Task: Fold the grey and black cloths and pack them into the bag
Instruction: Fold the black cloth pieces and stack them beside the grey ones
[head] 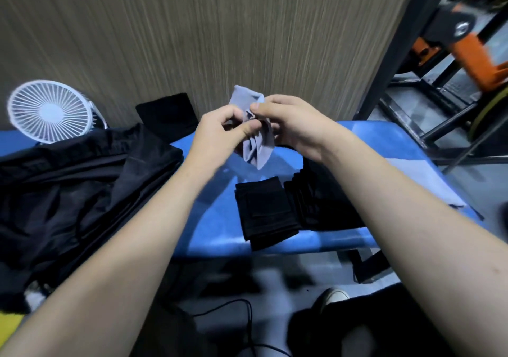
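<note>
A small grey cloth [257,147] hangs bunched in the air above the blue table [214,219]. My left hand [220,129] pinches its middle from the left. My right hand [294,122] pinches its upper edge from the right. Below the hands, a folded black cloth [264,213] lies near the table's front edge, and a second stack of black cloths [324,202] sits right beside it, partly hidden by my right forearm. A large black bag [82,191] lies slumped on the left of the table.
A white desk fan [49,111] stands at the back left against a wooden panel. Another black cloth [167,114] leans at the back by the panel. A black metal frame [395,54] and orange equipment stand to the right. Cables lie on the floor below.
</note>
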`<state>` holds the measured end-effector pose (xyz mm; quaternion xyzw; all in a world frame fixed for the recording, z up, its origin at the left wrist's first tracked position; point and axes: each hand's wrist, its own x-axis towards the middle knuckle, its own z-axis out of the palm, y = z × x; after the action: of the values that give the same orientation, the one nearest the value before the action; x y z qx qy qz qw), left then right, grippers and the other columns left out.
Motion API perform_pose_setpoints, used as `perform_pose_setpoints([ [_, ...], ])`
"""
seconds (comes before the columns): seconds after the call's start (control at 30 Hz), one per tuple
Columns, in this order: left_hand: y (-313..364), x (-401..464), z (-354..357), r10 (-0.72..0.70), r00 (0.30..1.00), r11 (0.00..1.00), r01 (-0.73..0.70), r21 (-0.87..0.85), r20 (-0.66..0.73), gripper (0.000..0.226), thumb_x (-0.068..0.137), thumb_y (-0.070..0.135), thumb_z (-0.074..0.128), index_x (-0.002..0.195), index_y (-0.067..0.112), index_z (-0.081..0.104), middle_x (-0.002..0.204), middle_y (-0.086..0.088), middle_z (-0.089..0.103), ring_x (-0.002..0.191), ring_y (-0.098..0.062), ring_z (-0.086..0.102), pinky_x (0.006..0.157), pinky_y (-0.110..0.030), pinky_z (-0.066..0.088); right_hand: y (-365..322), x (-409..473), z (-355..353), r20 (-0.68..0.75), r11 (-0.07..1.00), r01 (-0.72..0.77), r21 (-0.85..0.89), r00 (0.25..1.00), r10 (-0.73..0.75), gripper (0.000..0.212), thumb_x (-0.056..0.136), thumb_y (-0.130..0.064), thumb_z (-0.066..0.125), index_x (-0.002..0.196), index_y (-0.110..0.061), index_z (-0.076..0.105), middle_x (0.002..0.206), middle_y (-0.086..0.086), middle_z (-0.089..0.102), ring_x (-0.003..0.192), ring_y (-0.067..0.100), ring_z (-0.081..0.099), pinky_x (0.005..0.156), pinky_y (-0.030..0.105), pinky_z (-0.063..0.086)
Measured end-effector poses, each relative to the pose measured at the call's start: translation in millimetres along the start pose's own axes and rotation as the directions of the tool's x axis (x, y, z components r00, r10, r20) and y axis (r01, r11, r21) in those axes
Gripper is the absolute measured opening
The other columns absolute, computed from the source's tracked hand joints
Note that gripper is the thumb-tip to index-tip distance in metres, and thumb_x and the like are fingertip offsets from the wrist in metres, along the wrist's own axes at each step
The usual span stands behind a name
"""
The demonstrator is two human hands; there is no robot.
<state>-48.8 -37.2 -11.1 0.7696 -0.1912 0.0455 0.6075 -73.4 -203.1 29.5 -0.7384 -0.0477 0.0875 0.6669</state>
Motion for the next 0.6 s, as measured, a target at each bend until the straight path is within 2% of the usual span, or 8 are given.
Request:
perform_pose_setpoints([
  [0.07,1.1,-7.6,-12.0,-0.022,1.0,0.998,0.023,-0.059,0.007,0.023,0.091,0.021,0.073,0.074,0.013,0.06,0.066,0.0,0.059,0.063,-0.014,0.051,0.063,-0.032,0.043,-1.9,-6.3,10.4,-0.004,1.0,0.022,0.004,1.0,-0.022,0.014,0.098,-0.02,0.061,0.099,-0.006,0.065,0.08,0.007,0.07,0.07,0.016,0.067,0.081,0.042,0.054],
  [0.17,4.6,-17.6,-31.7,-0.041,0.999,0.983,0.042,-0.176,0.011,0.029,0.091,0.038,0.069,0.068,0.023,0.058,0.064,0.003,0.053,0.063,-0.014,0.043,0.062,-0.029,0.037,-4.8,-13.4,25.5,-0.014,1.0,0.022,0.012,1.0,-0.022,0.025,0.097,-0.016,0.059,0.113,0.002,0.068,0.107,0.025,0.07,0.097,0.033,0.067,0.098,0.052,0.051],
  [0.23,9.3,-25.3,-44.3,-0.05,0.999,0.973,0.05,-0.223,0.004,0.034,0.088,0.05,0.066,0.066,0.026,0.055,0.069,-0.003,0.049,0.068,-0.018,0.041,0.062,-0.029,0.033,-6.2,-14.1,35.6,-0.059,1.0,0.011,0.015,0.998,-0.01,0.024,0.093,-0.008,0.056,0.11,0.002,0.069,0.098,0.02,0.069,0.09,0.029,0.065,0.091,0.049,0.054],
  [0.27,11.4,-29.4,-50.4,-0.06,0.998,0.968,0.059,-0.242,0.0,0.036,0.088,0.051,0.064,0.066,0.025,0.053,0.073,-0.007,0.046,0.072,-0.019,0.039,0.063,-0.029,0.031,-6.6,-14.0,40.0,-0.093,1.0,0.004,0.015,0.996,-0.002,0.022,0.09,-0.003,0.053,0.103,0.001,0.07,0.089,0.015,0.068,0.082,0.025,0.064,0.08,0.044,0.056],
  [0.33,12.6,-37.0,-64.0,-0.1,0.995,0.954,0.096,-0.284,0.0,0.037,0.094,0.046,0.063,0.067,0.024,0.051,0.074,-0.007,0.043,0.072,-0.02,0.037,0.062,-0.03,0.03,-6.6,-14.7,49.5,-0.172,1.0,-0.007,0.009,0.985,0.008,0.024,0.082,0.003,0.048,0.088,-0.005,0.069,0.072,0.008,0.06,0.067,0.02,0.055,0.06,0.032,0.047],
  [0.37,11.8,-40.3,-71.7,-0.125,0.992,0.946,0.119,-0.3,-0.001,0.036,0.097,0.041,0.061,0.068,0.023,0.051,0.073,-0.005,0.044,0.07,-0.018,0.039,0.061,-0.029,0.031,-5.6,-15.5,53.7,-0.206,1.0,-0.01,0.003,0.978,0.011,0.024,0.081,0.004,0.047,0.083,-0.008,0.068,0.068,0.007,0.057,0.065,0.02,0.051,0.057,0.029,0.042],
  [0.47,7.6,-51.4,-97.2,-0.206,0.978,0.93,0.183,-0.32,-0.041,0.028,0.097,0.036,0.06,0.086,0.011,0.058,0.084,-0.008,0.052,0.08,-0.019,0.048,0.071,-0.036,0.035,0.6,-16.9,63.1,-0.258,0.999,-0.039,-0.038,0.966,0.028,0.023,0.081,0.001,0.049,0.075,-0.013,0.066,0.067,0.004,0.058,0.064,0.018,0.05,0.055,0.026,0.037],
  [0.6,-9.6,-68.9,-129.7,-0.287,0.948,0.932,0.242,-0.27,-0.14,0.043,0.1,0.038,0.056,0.107,-0.004,0.063,0.097,-0.011,0.066,0.089,-0.019,0.06,0.081,-0.036,0.045,13.5,-18.4,71.9,-0.279,0.992,-0.058,-0.114,0.96,0.024,0.02,0.082,-0.003,0.051,0.078,-0.014,0.068,0.073,0.003,0.065,0.069,0.017,0.057,0.061,0.028,0.042],
])
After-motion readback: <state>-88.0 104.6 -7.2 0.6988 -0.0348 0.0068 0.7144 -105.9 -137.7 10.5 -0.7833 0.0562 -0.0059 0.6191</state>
